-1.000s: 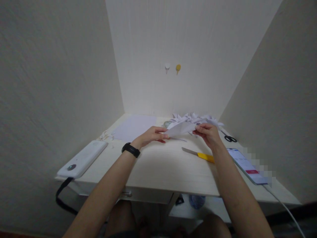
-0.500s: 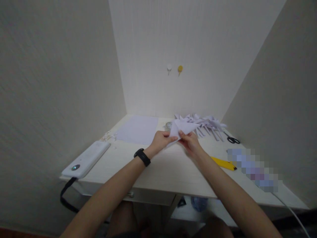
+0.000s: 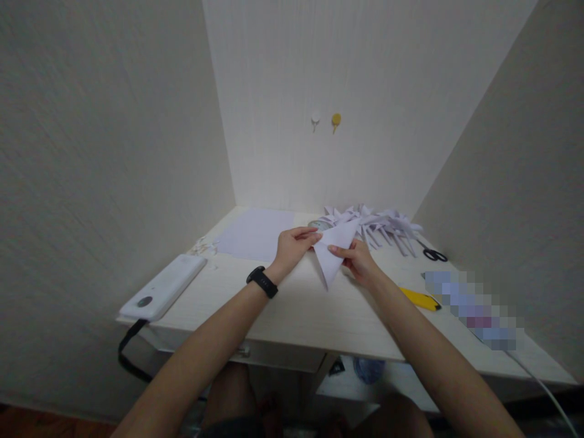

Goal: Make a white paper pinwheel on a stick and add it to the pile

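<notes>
Head view shows a pixelated patch (image 3: 469,304) hiding something at the table's (image 3: 292,310) right edge. Between both hands hangs a folded paper triangle (image 3: 331,252), above the table's middle: left hand (image 3: 292,246) pinches its top corner, right hand (image 3: 358,261) grips its right edge.

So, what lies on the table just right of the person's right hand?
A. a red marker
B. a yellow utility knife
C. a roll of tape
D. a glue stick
B: a yellow utility knife lies flat on the table just to the right of the right hand, which together with the left hand holds a folded white paper.
</notes>
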Tool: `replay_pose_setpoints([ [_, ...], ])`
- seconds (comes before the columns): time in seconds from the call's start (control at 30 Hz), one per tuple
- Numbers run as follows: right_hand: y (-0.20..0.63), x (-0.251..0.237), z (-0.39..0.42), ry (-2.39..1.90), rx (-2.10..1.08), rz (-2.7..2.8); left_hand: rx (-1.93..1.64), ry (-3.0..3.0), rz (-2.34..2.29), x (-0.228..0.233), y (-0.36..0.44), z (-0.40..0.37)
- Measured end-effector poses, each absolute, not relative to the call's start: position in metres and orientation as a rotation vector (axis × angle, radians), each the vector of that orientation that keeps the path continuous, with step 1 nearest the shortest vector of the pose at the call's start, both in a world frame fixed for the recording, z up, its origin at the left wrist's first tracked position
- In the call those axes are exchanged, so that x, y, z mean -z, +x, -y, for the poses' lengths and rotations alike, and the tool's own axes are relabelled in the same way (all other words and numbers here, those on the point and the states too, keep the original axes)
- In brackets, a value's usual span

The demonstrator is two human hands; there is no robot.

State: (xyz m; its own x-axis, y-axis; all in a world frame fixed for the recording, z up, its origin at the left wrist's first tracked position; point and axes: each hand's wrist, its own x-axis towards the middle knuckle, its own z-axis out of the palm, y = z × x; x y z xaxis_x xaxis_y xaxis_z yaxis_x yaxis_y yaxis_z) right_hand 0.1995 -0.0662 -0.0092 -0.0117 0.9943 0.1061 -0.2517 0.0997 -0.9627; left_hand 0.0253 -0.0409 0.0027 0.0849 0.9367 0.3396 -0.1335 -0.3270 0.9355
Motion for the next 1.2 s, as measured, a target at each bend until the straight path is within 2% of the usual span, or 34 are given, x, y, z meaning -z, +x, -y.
replay_pose_setpoints([
  [0.27,0.203,0.008,0.065,-0.886,-1.178,1.053,-1.344,1.462,-0.914,-0.001,0.029,0.044],
  [0.63,0.202,0.010,0.061,-0.900,-0.882,1.119,-1.366,1.503,-0.976,0.004,0.037,0.049],
  [1.2,0.195,0.011,0.064,-0.831,-0.922,0.987,-1.539,1.643,-1.022,0.006,0.035,0.058],
])
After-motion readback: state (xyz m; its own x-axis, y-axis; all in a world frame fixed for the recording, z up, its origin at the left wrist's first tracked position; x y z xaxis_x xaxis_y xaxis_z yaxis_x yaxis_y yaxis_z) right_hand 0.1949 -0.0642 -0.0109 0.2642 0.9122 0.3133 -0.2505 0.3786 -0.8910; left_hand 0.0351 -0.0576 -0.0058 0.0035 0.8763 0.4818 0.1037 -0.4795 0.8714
